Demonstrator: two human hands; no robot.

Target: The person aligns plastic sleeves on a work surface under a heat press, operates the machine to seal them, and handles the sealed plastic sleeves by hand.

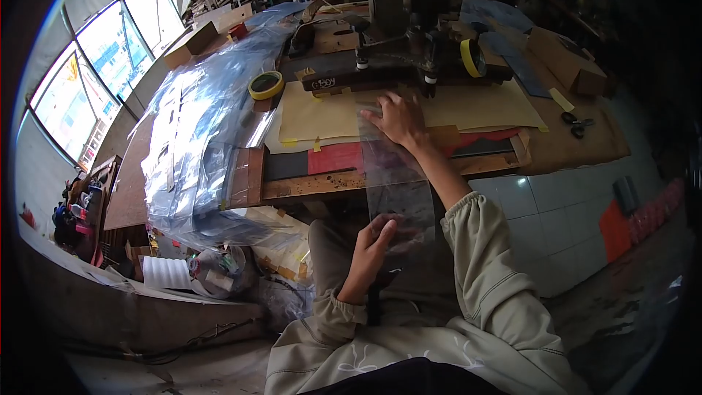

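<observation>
A clear plastic strip (398, 194) runs from the cream board (322, 113) down over the table's front edge towards my lap. Its lower part is at my left hand (371, 247), whose fingers are closed on it. My right hand (398, 121) lies over the strip's upper end on the board, fingers apart and slightly bent, thumb out to the left. Just beyond that hand is the dark bar of a press-like machine (387, 79). Under the board, red material (335, 159) and dark material (287, 165) show along the wooden edge (314, 187).
Stacked clear plastic sheets (194, 139) cover the table's left side. Yellow tape rolls sit left (266, 85) and right (472, 58) of the machine. Black scissors (578, 123) and a cardboard box (563, 62) lie at right. Two people are at the back.
</observation>
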